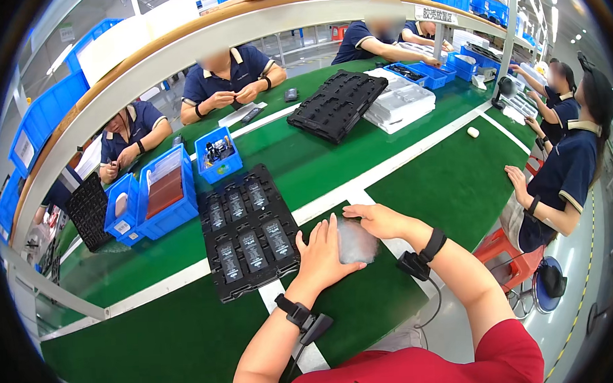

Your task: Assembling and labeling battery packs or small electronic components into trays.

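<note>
A pale, translucent, roughly round thing lies on the green mat between my hands; its details are blurred, and I cannot tell its kind. My left hand is flat along its left side, fingers stretched and thumb across its near edge. From the right, my right hand reaches over its far edge, fingers extended and apart. Both hands seem to touch it without gripping. Just left of my left hand sits a black moulded tray with several flat black pieces bearing white print in its pockets.
Beyond the tray stand a blue bin of small parts and a larger blue bin. A stack of black trays leans on white trays farther back. A white oval thing lies right. Co-workers sit across and at right.
</note>
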Available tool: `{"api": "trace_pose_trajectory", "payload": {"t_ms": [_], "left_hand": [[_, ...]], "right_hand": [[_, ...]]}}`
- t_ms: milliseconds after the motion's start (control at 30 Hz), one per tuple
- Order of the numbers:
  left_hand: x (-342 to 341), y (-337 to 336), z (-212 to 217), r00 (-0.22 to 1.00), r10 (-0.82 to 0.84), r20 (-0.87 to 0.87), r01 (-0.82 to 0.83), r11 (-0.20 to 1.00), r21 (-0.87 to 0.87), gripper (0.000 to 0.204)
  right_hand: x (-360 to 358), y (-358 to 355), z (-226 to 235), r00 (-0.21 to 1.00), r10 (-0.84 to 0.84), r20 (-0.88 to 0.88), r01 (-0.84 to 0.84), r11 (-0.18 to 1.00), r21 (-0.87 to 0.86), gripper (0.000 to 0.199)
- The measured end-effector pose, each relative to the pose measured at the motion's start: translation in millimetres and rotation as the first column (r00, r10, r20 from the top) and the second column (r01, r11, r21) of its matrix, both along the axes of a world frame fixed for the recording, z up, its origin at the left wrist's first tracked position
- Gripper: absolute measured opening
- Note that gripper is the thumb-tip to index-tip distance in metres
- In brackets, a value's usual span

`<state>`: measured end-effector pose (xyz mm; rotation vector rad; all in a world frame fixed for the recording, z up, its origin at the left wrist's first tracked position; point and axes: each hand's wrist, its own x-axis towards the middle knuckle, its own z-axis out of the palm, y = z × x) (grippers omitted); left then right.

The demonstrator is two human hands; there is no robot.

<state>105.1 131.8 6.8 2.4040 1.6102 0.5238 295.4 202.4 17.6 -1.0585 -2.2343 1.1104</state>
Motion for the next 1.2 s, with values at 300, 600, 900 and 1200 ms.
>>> {"api": "trace_pose_trajectory", "payload": {"t_ms": [300, 600, 900, 1200], "left_hand": [[-7.6, 0.6, 3.6, 1.0, 0.013, -0.028, -0.014, 1.0, -0.028, 0.122], [-7.6, 1.8, 9.5, 1.0, 0.012, 0.01, -0.012, 0.997, -0.07, 0.122], [-53.4, 10.3, 22.6, 0.992, -0.123, 0.012, 0.123, 0.967, -0.223, 0.118], [-39.9, 12.0, 11.9, 0.991, -0.124, 0.052, 0.131, 0.978, -0.164, 0.107]], "right_hand": [[-16.3, 8.5, -6.3, 0.991, 0.011, 0.134, -0.019, 0.998, 0.057, 0.053], [0.3, 0.6, -15.2, 0.979, -0.026, -0.204, -0.01, 0.985, -0.173, 0.058], [26.1, -20.5, 0.0, 0.987, -0.029, 0.161, 0.025, 0.999, 0.027, 0.062], [6.9, -31.9, 4.3, 0.988, 0.026, 0.15, -0.026, 1.0, -0.001, 0.069]]}}
